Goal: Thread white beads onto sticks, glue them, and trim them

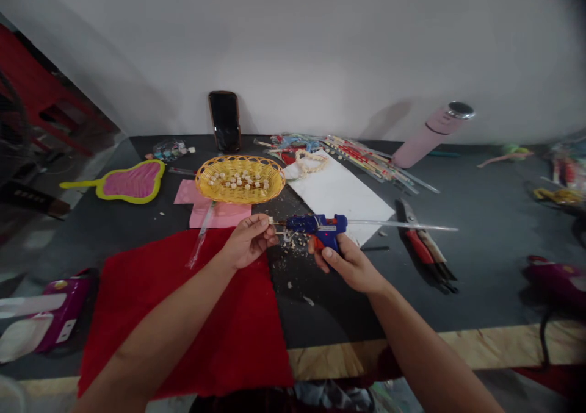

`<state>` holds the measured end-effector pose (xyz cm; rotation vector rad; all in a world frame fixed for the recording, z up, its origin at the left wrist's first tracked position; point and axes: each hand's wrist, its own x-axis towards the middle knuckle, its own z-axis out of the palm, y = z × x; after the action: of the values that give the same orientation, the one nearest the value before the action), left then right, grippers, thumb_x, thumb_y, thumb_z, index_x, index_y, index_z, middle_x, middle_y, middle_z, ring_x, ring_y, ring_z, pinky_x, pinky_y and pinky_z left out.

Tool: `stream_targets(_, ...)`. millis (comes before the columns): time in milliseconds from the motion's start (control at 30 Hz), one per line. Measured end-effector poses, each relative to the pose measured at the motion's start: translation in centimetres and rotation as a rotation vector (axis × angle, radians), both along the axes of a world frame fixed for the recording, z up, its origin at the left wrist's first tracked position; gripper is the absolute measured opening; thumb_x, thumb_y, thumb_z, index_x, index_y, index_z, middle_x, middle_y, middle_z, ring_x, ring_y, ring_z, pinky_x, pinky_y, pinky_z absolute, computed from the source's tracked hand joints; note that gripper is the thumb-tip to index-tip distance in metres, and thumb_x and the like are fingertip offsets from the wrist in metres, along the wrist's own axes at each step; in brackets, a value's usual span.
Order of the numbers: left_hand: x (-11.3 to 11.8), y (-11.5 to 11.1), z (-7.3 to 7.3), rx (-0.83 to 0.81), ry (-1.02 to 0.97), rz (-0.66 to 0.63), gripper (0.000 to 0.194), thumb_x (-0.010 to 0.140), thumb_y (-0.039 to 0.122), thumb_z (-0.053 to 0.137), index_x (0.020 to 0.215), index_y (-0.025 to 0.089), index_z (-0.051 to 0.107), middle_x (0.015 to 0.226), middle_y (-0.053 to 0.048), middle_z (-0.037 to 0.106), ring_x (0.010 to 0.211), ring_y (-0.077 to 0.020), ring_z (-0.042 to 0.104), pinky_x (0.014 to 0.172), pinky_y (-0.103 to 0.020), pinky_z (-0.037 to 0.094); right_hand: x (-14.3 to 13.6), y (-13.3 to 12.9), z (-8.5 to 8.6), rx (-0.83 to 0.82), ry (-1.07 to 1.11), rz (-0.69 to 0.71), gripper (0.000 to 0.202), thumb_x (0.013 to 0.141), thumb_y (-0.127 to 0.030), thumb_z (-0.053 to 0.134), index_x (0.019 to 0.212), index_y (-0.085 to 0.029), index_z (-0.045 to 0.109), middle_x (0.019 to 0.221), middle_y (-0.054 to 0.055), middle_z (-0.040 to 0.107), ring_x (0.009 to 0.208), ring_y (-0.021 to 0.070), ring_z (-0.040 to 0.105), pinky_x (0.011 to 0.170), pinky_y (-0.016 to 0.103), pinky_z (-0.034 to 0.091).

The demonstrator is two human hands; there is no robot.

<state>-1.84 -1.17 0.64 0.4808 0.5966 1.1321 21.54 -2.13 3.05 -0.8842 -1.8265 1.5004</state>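
Note:
My right hand (pixel 345 259) is wrapped round the grip of a blue glue gun (pixel 315 224), whose nozzle points left. A long clear glue stick (pixel 407 224) juts from its back end. Pinched in the fingers of my left hand (pixel 251 240) is a small pale bead (pixel 270 220), right at the nozzle tip. Whether bead and nozzle touch I cannot tell. Beyond my left hand stands a yellow woven basket (pixel 200 184) with several pale beads in it. Small crumbs (pixel 295 245) lie scattered on the table under the gun.
Red felt (pixel 192 321) covers the table's front left. A white sheet (pixel 341 184) lies behind the gun, with a bundle of glue sticks (pixel 361 157) beyond. Pliers (pixel 423 245) rest on the right. A phone (pixel 224 121) and a pink flask (pixel 433 135) stand by the wall.

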Motion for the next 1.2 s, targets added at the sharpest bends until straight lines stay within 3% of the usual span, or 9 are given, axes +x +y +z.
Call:
stream_targets(667, 0.0, 0.0, -0.2, -0.020, -0.016, 0.009, 0.015, 0.075, 0.020, 0.068, 0.069, 0.014, 0.055, 0.057, 0.001, 0.053, 0.056, -0.0075, 0.048, 0.057, -0.021, 0.043, 0.2, 0.0, -0.2, -0.025, 0.013, 0.029, 0.029, 0.093, -0.043, 0.041, 0.100, -0.016, 0.050, 0.066, 0.000, 0.051, 0.058, 0.0114, 0.046, 0.060, 0.027, 0.038)
stream_targets(800, -0.1, 0.0, -0.1, -0.005, -0.022, 0.007, 0.014, 0.076, 0.019, 0.066, 0.069, 0.014, 0.056, 0.058, 0.001, 0.053, 0.058, -0.0080, 0.048, 0.058, -0.021, 0.043, 0.4, 0.0, -0.4, -0.081, 0.089, -0.001, 0.034, 0.091, -0.048, 0.044, 0.102, -0.017, 0.052, 0.075, 0.003, 0.055, 0.057, 0.0109, 0.046, 0.057, 0.027, 0.038)
stream_targets(933, -0.1, 0.0, -0.1, -0.006, -0.023, 0.020, 0.012, 0.075, 0.019, 0.067, 0.070, 0.014, 0.057, 0.059, 0.001, 0.053, 0.058, -0.0081, 0.047, 0.058, -0.022, 0.043, 1.1, 0.6, -0.7, -0.142, 0.117, -0.110, 0.040, 0.089, -0.054, 0.042, 0.103, -0.019, 0.055, 0.074, 0.004, 0.056, 0.060, 0.0143, 0.050, 0.057, 0.029, 0.041)
stream_targets(1133, -0.1, 0.0, -0.1, 0.011, -0.037, -0.016, 0.011, 0.075, 0.020, 0.067, 0.071, 0.014, 0.058, 0.060, 0.001, 0.053, 0.057, -0.0078, 0.046, 0.060, -0.023, 0.042, 2.8, 3.4, -1.0, -0.240, 0.152, -0.546, 0.040, 0.083, -0.060, 0.047, 0.089, -0.021, 0.056, 0.074, 0.002, 0.058, 0.054, 0.0130, 0.053, 0.047, 0.026, 0.042)
stream_targets(1200, -0.1, -0.1, -0.1, 0.024, -0.044, -0.027, 0.010, 0.074, 0.019, 0.067, 0.072, 0.014, 0.059, 0.060, 0.000, 0.054, 0.057, -0.0077, 0.045, 0.059, -0.022, 0.042, 3.5, 4.8, -0.9, -0.250, 0.092, -0.590, 0.038, 0.079, -0.057, 0.055, 0.085, -0.020, 0.055, 0.076, 0.001, 0.058, 0.051, 0.0102, 0.052, 0.044, 0.023, 0.042)
